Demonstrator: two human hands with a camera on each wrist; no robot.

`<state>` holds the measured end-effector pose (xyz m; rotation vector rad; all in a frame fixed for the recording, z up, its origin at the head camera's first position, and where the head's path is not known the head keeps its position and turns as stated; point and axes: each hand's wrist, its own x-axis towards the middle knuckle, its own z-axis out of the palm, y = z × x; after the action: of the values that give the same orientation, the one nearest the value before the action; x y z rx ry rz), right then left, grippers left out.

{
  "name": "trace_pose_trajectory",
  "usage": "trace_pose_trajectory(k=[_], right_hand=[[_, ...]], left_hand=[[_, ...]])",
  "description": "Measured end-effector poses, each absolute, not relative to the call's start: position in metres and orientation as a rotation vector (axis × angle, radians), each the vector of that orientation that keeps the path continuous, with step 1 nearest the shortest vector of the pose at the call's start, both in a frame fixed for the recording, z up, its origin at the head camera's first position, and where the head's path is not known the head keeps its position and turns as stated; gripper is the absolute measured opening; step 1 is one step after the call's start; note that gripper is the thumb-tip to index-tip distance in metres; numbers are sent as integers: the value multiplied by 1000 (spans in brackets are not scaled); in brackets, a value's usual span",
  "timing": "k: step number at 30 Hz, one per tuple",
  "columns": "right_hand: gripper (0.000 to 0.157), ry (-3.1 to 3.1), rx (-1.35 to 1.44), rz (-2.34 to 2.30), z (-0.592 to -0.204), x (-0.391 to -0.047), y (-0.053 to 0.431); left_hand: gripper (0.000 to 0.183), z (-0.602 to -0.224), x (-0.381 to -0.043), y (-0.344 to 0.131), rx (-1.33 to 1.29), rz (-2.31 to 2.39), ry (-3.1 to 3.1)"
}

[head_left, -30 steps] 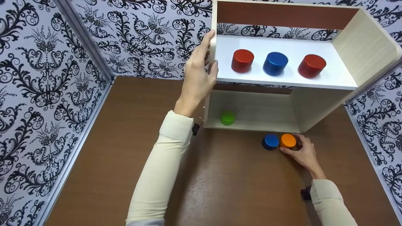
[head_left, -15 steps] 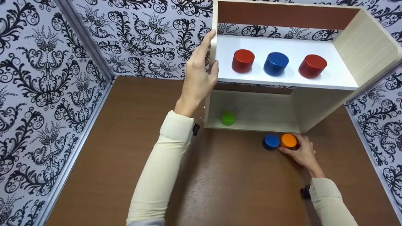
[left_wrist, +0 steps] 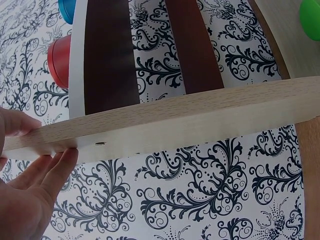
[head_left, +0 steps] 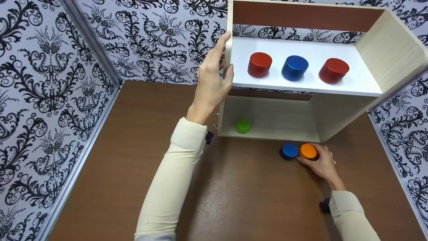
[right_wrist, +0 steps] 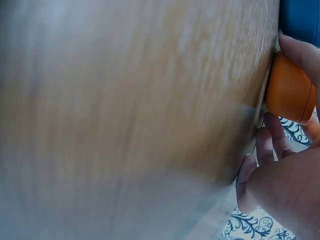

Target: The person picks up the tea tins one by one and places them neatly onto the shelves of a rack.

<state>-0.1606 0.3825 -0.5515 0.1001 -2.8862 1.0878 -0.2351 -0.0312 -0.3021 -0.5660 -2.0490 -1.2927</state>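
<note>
My left hand [head_left: 210,78] grips the left side panel [left_wrist: 200,115] of a pale wooden shelf unit. In the left wrist view its thumb lies on one side of the panel and the fingers on the other. Low at the right, my right hand [head_left: 322,165] holds an orange cylinder [head_left: 308,151] standing on the brown table, thumb and fingers on opposite sides. The right wrist view shows a seam line round that orange cylinder [right_wrist: 289,90]. Just left of it, close to the thumb, stands a blue cylinder [head_left: 289,151].
On the white upper shelf [head_left: 301,47] stand a red cylinder [head_left: 259,65], a blue cylinder [head_left: 295,68] and another red cylinder [head_left: 334,71]. A green cylinder [head_left: 243,126] sits at the lower shelf's left. Patterned walls [head_left: 150,40] enclose the brown table [head_left: 247,201].
</note>
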Motion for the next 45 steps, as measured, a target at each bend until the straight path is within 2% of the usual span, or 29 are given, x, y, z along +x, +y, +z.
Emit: trace_pose_trajectory(k=[11, 30, 45], right_hand=[[68, -2871, 83, 1153, -541, -149, 386], [70, -2785, -27, 1179, -502, -128, 367], [62, -2666, 123, 1276, -474, -135, 334]], left_hand=[[69, -303, -235, -32, -563, -1281, -2057], [70, -302, -236, -31, -569, -1266, -2046], [70, -303, -236, -31, -568, -1260, -2046]])
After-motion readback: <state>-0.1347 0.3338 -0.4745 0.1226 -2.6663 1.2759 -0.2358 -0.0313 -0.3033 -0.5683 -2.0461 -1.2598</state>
